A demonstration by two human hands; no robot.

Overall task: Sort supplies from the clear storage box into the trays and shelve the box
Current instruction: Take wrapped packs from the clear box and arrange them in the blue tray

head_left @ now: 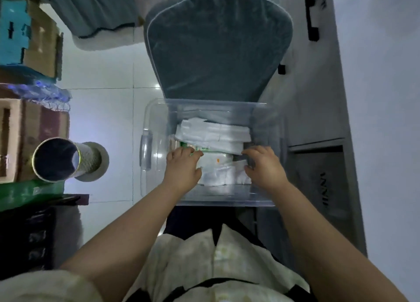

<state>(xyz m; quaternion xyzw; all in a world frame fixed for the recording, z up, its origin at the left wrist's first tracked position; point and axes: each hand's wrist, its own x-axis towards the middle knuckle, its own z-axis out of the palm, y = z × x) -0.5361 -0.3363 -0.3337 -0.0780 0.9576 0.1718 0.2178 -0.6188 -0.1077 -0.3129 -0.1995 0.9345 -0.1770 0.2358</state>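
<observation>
A clear storage box [156, 129] stands open right in front of me, at the near edge of a grey-blue cushioned seat [216, 52]. Inside lie white wrapped packs [213, 133], one with green print [204, 147]. Both my hands reach down into the box. My left hand [183, 167] rests with fingers curled on the left end of the packs. My right hand [263, 165] has its fingers bent around the right end of the same stack. No trays are in view.
Cardboard boxes [43, 40] and a green item [31, 191] line shelves at the left. A round open bin [56, 159] stands on the white tiled floor [109, 111]. A grey cabinet [318, 97] with black handles rises at the right.
</observation>
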